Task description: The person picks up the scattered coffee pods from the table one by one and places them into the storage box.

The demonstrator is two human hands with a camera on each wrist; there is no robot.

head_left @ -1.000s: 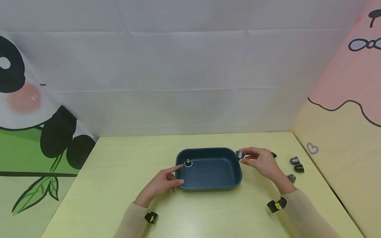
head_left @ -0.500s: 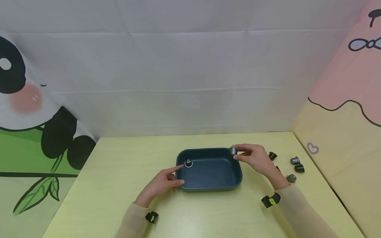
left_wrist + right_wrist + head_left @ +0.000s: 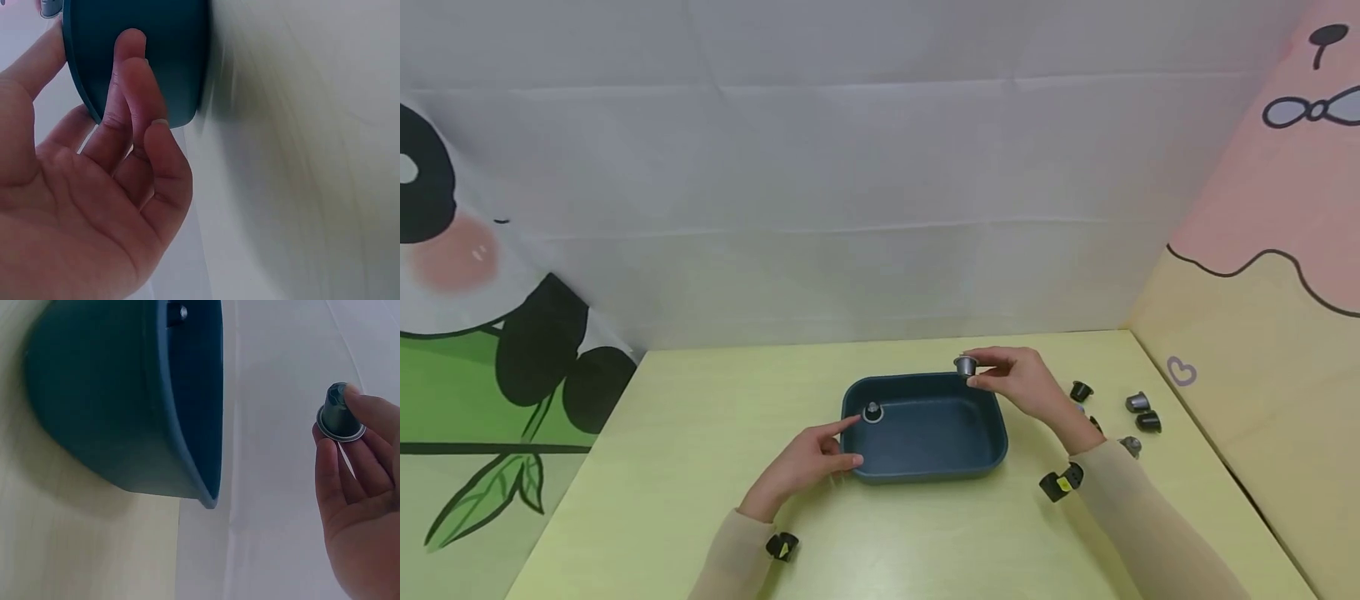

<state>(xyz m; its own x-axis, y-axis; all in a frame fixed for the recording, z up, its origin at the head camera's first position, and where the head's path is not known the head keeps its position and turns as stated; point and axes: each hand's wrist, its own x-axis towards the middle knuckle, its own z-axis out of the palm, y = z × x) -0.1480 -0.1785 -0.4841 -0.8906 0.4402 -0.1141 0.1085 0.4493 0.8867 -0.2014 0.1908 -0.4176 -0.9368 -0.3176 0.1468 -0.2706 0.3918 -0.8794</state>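
My right hand (image 3: 1018, 382) pinches a silver-grey coffee capsule (image 3: 966, 366) between thumb and fingers, above the back right rim of a dark blue tray (image 3: 936, 450). In the right wrist view, the capsule (image 3: 340, 415) shows its flanged rim against the fingers, with the thumb on its narrow end. My left hand (image 3: 805, 460) holds the tray at its left side; thumb and index finger reach the rim, while other curled fingers lie against the outer wall (image 3: 169, 75). Inside the tray, near its back left corner, another capsule (image 3: 872, 409) stands on its wide rim.
Right of the tray, several loose capsules lie on the pale yellow table (image 3: 715, 417), among them a black one (image 3: 1081, 391), a grey one (image 3: 1138, 402) and a dark one (image 3: 1148, 421). Another capsule (image 3: 1131, 447) sits beside my right sleeve. A white cloth (image 3: 850, 208) hangs behind.
My right hand has moved left and slightly away from me with the capsule, from beside the tray's right edge to above its back right rim. My left hand and the tray stay put.
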